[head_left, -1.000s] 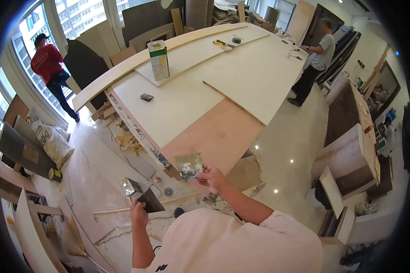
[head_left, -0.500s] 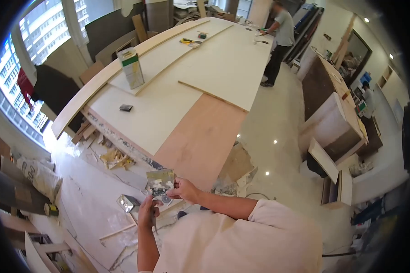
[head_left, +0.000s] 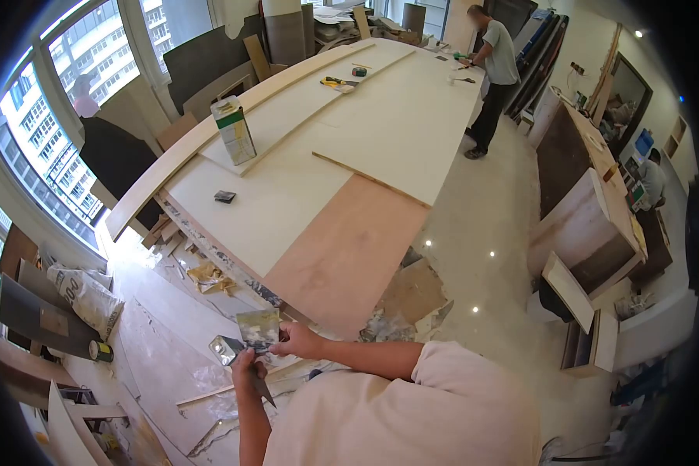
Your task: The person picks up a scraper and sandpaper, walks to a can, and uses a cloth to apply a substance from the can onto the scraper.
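Observation:
My right hand (head_left: 299, 340) is closed on the edge of a stained, square, flat plate (head_left: 259, 329) smeared with white and dark residue. Close beside it, my left hand (head_left: 245, 366) is closed on a thin dark blade-like tool (head_left: 264, 390) that points down toward my body. The two hands nearly meet at the plate's lower edge. Just left of the plate, a shiny metal can (head_left: 225, 350) stands low near the floor. Beyond my hands lies a large table of white boards with a bare pinkish wood panel (head_left: 342, 248) at its near end.
On the white boards (head_left: 287, 194) are a tall tin (head_left: 234, 132), a small dark block (head_left: 224, 197), wooden strips and yellow-handled tools (head_left: 337, 84). A co-worker (head_left: 495, 78) stands at the far right side. Wooden cabinets (head_left: 579, 225) stand right; a sack (head_left: 85, 299) and scraps lie left.
The plate and my right hand have shifted slightly left and down. The blade-like tool in my left hand now shows more clearly. The whole view has swung a little.

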`<control>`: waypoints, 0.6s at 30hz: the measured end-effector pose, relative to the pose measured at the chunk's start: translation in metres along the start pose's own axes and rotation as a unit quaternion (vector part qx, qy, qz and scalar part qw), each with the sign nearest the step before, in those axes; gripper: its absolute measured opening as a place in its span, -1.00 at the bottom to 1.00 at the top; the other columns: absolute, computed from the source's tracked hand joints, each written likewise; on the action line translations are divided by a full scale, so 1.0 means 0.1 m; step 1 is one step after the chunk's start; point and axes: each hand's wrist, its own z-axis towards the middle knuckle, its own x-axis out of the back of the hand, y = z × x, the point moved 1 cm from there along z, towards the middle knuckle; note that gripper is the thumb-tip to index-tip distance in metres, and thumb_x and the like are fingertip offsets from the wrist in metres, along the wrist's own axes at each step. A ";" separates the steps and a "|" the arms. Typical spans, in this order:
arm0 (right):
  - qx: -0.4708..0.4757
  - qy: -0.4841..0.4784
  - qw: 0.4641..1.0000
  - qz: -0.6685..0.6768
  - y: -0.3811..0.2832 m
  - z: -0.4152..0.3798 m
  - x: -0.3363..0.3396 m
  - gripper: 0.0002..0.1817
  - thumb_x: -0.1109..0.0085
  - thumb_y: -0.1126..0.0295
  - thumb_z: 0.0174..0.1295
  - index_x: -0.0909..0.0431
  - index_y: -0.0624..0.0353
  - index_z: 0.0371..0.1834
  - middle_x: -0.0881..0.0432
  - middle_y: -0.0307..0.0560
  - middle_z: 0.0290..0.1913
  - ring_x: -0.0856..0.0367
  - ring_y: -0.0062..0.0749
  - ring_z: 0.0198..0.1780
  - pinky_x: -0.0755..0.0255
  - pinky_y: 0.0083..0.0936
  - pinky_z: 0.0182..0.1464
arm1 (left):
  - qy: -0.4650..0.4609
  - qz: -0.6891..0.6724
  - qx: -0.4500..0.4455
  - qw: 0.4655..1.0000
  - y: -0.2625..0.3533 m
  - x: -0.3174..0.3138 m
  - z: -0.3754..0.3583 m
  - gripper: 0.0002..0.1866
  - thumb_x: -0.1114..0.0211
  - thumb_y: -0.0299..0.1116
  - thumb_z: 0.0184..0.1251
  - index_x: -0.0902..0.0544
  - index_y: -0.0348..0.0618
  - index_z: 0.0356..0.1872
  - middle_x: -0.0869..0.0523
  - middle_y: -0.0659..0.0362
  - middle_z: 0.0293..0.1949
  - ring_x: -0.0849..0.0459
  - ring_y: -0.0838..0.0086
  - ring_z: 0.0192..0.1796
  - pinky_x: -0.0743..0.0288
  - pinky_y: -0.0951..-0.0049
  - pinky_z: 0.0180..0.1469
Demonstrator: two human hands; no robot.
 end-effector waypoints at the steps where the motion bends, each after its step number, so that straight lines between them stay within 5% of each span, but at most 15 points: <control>1: 0.018 -0.014 0.997 -0.076 -0.04 -0.06 0.08 -0.56 -0.31 0.27 0.23 -0.44 0.31 0.04 -0.64 0.04 -0.09 -0.64 -0.30 -0.05 -0.49 -0.39 0.06 | 0.018 -0.014 -0.008 1.000 -0.01 0.00 0.01 -0.78 -0.30 -0.23 0.24 -0.55 -0.16 -0.31 -0.67 0.13 -0.34 -0.41 0.52 -0.69 -0.24 0.55 -0.67; 2: 0.043 0.032 0.970 -0.237 -0.03 -0.16 0.19 -0.48 -0.26 0.19 0.26 -0.39 0.32 0.13 -0.57 0.08 0.03 -0.54 -0.23 0.08 -0.39 -0.31 0.16 | 0.037 -0.028 -0.017 0.999 -0.02 0.01 0.01 -0.79 -0.31 -0.25 0.23 -0.55 -0.16 -0.33 -0.66 0.13 -0.37 -0.42 0.51 -0.69 -0.25 0.55 -0.67; 4: 0.087 0.117 0.832 -0.535 0.00 -0.37 0.44 -0.31 -0.15 0.02 0.30 -0.28 0.33 0.31 -0.42 0.18 0.27 -0.35 -0.09 0.34 -0.18 -0.14 0.36 | 0.076 -0.011 -0.036 0.996 -0.03 0.12 -0.04 -0.81 -0.30 -0.26 0.23 -0.54 -0.15 -0.35 -0.63 0.15 -0.43 -0.41 0.51 -0.69 -0.24 0.55 -0.68; 7: 0.055 0.112 0.768 -0.628 0.34 -0.58 0.73 -0.20 -0.06 -0.01 0.29 -0.11 0.30 0.45 -0.12 0.17 0.47 -0.01 -0.02 0.51 0.12 0.01 0.46 | 0.124 0.052 -0.049 0.990 -0.13 0.45 -0.16 -0.82 -0.27 -0.30 0.22 -0.53 -0.14 -0.46 -0.56 0.18 -0.52 -0.44 0.46 -0.65 -0.34 0.46 -0.60; 12: 0.073 0.139 0.727 -0.668 0.54 -0.53 0.72 -0.28 -0.03 0.26 0.19 -0.16 0.31 0.43 -0.11 0.17 0.48 -0.01 -0.04 0.51 0.08 0.09 0.43 | 0.260 0.173 0.011 0.950 -1.15 1.91 -0.39 -0.83 -0.19 -0.38 0.20 -0.57 -0.16 -0.57 -0.66 0.09 -0.52 -0.59 0.28 -0.54 -0.50 0.24 -0.43; 13: 0.091 0.150 0.718 -0.673 0.57 -0.51 0.74 -0.29 -0.01 0.30 0.17 -0.17 0.30 0.42 -0.13 0.17 0.47 -0.03 -0.04 0.51 0.07 0.08 0.42 | 0.247 0.343 -0.026 0.906 -1.37 2.21 -0.53 -0.84 -0.17 -0.39 0.20 -0.60 -0.15 -0.54 -0.68 0.07 -0.50 -0.63 0.24 -0.50 -0.52 0.21 -0.40; 14: 0.093 0.154 0.718 -0.672 0.59 -0.51 0.79 -0.31 0.01 0.31 0.17 -0.18 0.30 0.41 -0.16 0.16 0.46 -0.05 -0.04 0.50 0.05 0.08 0.41 | 0.254 0.531 -0.056 0.807 -1.60 2.53 -0.65 -0.84 -0.14 -0.40 0.21 -0.62 -0.15 -0.52 -0.70 0.04 -0.49 -0.67 0.20 -0.46 -0.54 0.19 -0.38; 15: 0.097 0.148 0.721 -0.670 0.62 -0.49 0.83 -0.33 0.02 0.31 0.18 -0.19 0.30 0.41 -0.19 0.15 0.44 -0.07 -0.04 0.49 0.03 0.08 0.40 | 0.277 0.670 -0.088 0.683 -1.67 2.60 -0.83 -0.83 -0.12 -0.41 0.22 -0.64 -0.14 -0.50 -0.72 0.02 -0.47 -0.70 0.16 -0.41 -0.55 0.16 -0.36; 16: 0.103 0.130 0.727 -0.666 0.68 -0.48 0.81 -0.34 0.04 0.32 0.19 -0.21 0.29 0.40 -0.23 0.14 0.43 -0.08 -0.04 0.48 0.02 0.08 0.39 | 0.161 0.872 0.040 0.460 -1.81 2.71 -1.04 -0.78 -0.06 -0.41 0.25 -0.68 -0.08 -0.49 -0.73 0.00 -0.43 -0.75 0.11 -0.28 -0.59 0.09 -0.28; 18: 0.132 0.141 0.701 -0.686 0.83 -0.41 0.85 -0.35 -0.01 0.30 0.18 -0.24 0.26 0.38 -0.32 0.09 0.37 -0.13 -0.02 0.46 0.00 0.07 0.38 | 0.168 0.866 0.033 0.469 -2.00 2.75 -1.40 -0.77 -0.04 -0.44 0.27 -0.66 -0.07 -0.51 -0.72 -0.01 -0.44 -0.74 0.11 -0.34 -0.57 0.08 -0.31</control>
